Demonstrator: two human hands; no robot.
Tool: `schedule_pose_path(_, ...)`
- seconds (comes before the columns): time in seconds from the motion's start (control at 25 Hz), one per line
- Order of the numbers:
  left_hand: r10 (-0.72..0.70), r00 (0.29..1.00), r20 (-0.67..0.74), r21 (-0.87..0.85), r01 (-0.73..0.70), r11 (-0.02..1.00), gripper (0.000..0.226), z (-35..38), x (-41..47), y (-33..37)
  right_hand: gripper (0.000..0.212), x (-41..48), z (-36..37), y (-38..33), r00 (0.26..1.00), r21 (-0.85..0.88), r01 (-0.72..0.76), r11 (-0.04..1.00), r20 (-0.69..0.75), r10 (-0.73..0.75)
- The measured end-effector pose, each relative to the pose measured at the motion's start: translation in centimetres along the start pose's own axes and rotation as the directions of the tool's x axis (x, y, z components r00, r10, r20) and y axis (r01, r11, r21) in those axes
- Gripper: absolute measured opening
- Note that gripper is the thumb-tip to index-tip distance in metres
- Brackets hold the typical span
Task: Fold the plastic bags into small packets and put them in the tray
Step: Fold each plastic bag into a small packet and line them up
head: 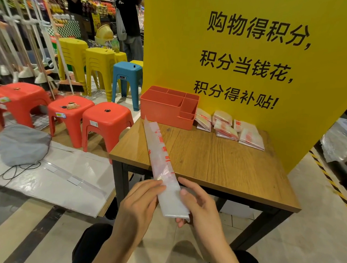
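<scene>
Left hand (141, 203) and right hand (201, 210), fingers curled, pinch the near end of a plastic bag (159, 148) folded into a long strip, which slants over the table (227, 168). Beyond: tray (159, 110), with folded packets (228, 128) just beside it.

Wood-grain worktop (238, 166), dark legs, back edge against yellow board (174, 49). Back-left corner: orange tray (161, 110), several compartments, standing flat on wood. Just right of tray, along back edge: cluster of folded bag packets (227, 129), white with red print, some overlapping; nearest one just beside tray's side, largest at right end. Long folded bag strip (161, 151) slants over near-left part; contact with wood unclear.
</scene>
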State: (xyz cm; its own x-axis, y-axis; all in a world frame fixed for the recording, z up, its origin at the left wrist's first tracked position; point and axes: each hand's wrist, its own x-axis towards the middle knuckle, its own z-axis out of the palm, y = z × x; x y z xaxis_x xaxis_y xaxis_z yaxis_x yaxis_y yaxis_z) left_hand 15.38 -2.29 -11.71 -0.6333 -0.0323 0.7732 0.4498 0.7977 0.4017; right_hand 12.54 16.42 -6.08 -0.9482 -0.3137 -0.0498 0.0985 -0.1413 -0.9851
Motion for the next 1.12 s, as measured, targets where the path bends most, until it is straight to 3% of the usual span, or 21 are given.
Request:
schedule_pose_path(0.08, -0.025, 0.999, -0.021, -0.025, 0.025, 0.999, 0.041, -0.1, 0.0, 0.3, 0.032, 0.3, -0.3, -0.1, 1.000, -0.017, 0.023, 1.000, 0.004, -0.023)
schedule_pose_path(0.16, -0.064, 0.997, -0.039, -0.050, 0.062, 0.997, 0.044, 0.0, 0.2, 0.5, 0.034, 0.7, -0.8, -0.2, 0.992, -0.168, 0.123, 0.978, 0.056, -0.115)
schedule_pose_path(0.28, -0.068, 0.997, -0.044, -0.084, 0.064, 0.994, 0.029, 0.3, 0.3, 0.1, 0.035, 0.9, -1.4, -0.2, 0.970, -0.353, 0.215, 0.911, 0.188, -0.156)
schedule_pose_path(0.4, -0.061, 0.998, -0.020, -0.103, 0.059, 0.993, 0.034, 0.3, 0.3, -0.2, 0.033, 1.0, -1.5, 0.1, 0.973, -0.372, 0.195, 0.908, 0.192, -0.130)
schedule_pose_path(0.56, -0.126, 0.990, 0.062, -0.268, 0.138, 0.953, 0.043, 0.4, 0.2, 0.6, 0.032, 0.7, -1.3, 0.4, 0.968, -0.354, 0.233, 0.906, 0.172, -0.182)
schedule_pose_path(0.68, -0.067, 0.996, 0.057, -0.277, 0.080, 0.958, 0.040, 0.0, 0.5, 1.5, 0.039, 0.2, -1.7, 0.1, 0.965, -0.379, 0.257, 0.889, 0.150, -0.215)
schedule_pose_path(0.8, -0.029, 0.994, 0.106, -0.338, 0.064, 0.939, 0.040, -0.3, 0.9, 2.0, 0.028, 0.2, -2.4, -0.1, 0.966, -0.407, 0.259, 0.876, 0.131, -0.224)
schedule_pose_path(0.88, -0.095, 0.982, 0.164, -0.386, 0.153, 0.910, 0.038, 0.0, 0.8, 2.1, 0.023, 0.0, -2.7, -0.1, 0.969, -0.410, 0.248, 0.878, 0.098, -0.228)
schedule_pose_path(1.0, -0.304, 0.902, 0.308, -0.371, 0.408, 0.834, 0.032, 0.8, 1.2, 2.5, 0.012, -0.3, -3.0, 0.3, 0.981, -0.375, 0.188, 0.908, 0.031, -0.190)
schedule_pose_path(1.12, -0.383, 0.881, 0.276, -0.310, 0.459, 0.833, 0.016, 1.5, 2.1, 3.4, 0.013, -0.1, -3.1, 0.9, 0.985, -0.294, 0.130, 0.947, -0.071, -0.157)
